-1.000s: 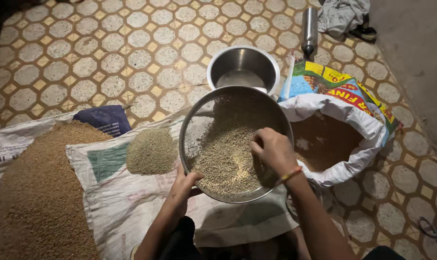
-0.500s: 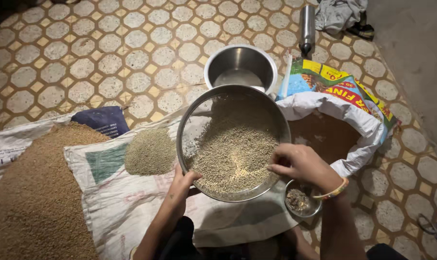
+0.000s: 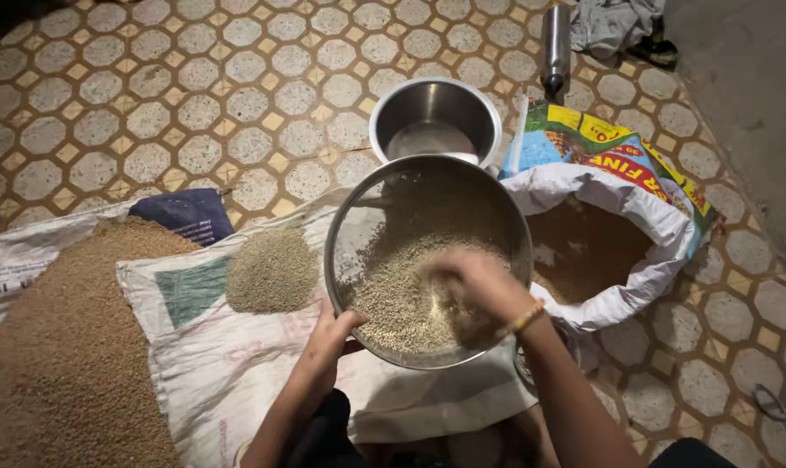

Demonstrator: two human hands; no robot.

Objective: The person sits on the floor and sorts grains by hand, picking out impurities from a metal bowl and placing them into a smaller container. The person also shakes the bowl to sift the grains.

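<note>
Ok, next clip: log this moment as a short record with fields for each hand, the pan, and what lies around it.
left hand: grips near rim of the round metal pan
right hand: blurred, in the grain inside the pan
pan: tilted, partly filled
beyond pan: steel bowl
right of pan: open sack
left: small grain heap, large grain pile, both on woven sacks

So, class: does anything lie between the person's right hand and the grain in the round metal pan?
Nothing visible does. The right hand rests directly on the grain inside the pan, while the left hand grips its near rim.
</note>
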